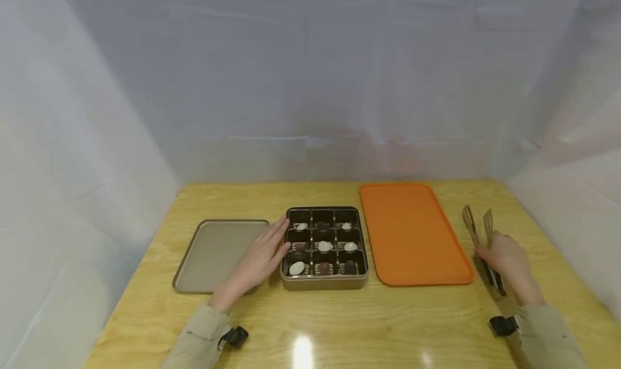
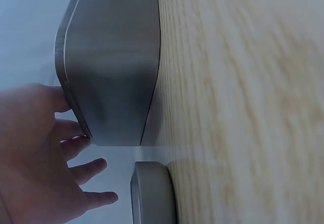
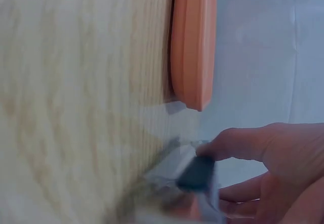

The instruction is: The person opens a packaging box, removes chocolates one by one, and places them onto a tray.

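Note:
A metal box [image 1: 325, 284] with a dark divided insert stands mid-table. Its compartments hold white, brown and near-black pieces, such as an oval white piece [image 1: 297, 268] at the front left; they look like chocolates. My left hand [image 1: 259, 256] touches the box's left rim, its fingers extended. In the left wrist view, the thumb and some fingertips of the left hand [image 2: 38, 155] meet the rim of the box [image 2: 111, 67]. At the far right, my right hand [image 1: 509, 261] grips a pair of tongs [image 1: 469, 221], their ends apart and pointing away. The tongs [image 3: 196, 174] are blurred in the right wrist view.
Left of the box lies a grey-beige tray [image 1: 213, 250], partly behind the left hand and forearm. An orange tray [image 1: 412, 234] lies between the box and the tongs. White sheeting [image 1: 310, 89] surrounds the wooden table [image 1: 378, 326] at the back and sides.

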A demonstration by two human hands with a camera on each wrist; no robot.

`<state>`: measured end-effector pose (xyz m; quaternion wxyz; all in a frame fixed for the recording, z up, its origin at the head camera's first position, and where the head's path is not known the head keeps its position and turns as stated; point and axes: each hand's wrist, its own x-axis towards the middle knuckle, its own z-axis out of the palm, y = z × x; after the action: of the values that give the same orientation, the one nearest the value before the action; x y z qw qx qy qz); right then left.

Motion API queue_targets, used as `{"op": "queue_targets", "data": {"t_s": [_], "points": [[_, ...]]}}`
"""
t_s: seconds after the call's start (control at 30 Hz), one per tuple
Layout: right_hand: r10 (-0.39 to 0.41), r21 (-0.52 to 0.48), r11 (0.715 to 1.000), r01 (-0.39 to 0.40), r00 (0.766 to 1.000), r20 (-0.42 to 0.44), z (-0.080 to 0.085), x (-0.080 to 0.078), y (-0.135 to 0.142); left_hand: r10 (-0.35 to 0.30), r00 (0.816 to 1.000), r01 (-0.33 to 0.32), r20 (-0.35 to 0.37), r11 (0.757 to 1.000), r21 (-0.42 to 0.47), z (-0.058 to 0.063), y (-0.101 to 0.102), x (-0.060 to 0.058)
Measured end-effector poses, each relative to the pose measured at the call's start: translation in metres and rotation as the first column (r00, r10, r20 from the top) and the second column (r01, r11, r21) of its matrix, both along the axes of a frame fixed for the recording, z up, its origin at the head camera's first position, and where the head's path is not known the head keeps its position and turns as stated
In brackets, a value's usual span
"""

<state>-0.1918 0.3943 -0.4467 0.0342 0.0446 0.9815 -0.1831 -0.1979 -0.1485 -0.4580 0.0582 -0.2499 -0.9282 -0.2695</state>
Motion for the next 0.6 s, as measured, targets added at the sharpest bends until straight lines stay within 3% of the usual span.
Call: {"op": "queue_targets", "data": {"t_s": [0.1,0.2,0.43,0.6], "points": [[-0.029,0.007,1.0,0.03,0.999,-0.03,0.004,0.005,-0.001,-0.001,1.0,0.001,0.012,1.0,-0.009,0.002,-0.001,-0.001],[-0.063,0.02,0.998,0.066,0.991,-0.114,0.003,0.006,-0.002,0.0,1.0,0.0,0.025,1.0,-0.014,0.002,0.0,-0.002],[-0.12,-0.055,0.993,0.108,0.928,-0.352,0.012,0.005,-0.012,0.005,1.0,-0.005,0.028,1.0,-0.014,0.002,0.001,-0.002],[-0.127,-0.13,0.988,0.083,0.916,-0.38,0.029,0.001,-0.027,0.005,1.0,-0.005,0.03,1.0,-0.013,0.002,0.001,-0.002]]}}
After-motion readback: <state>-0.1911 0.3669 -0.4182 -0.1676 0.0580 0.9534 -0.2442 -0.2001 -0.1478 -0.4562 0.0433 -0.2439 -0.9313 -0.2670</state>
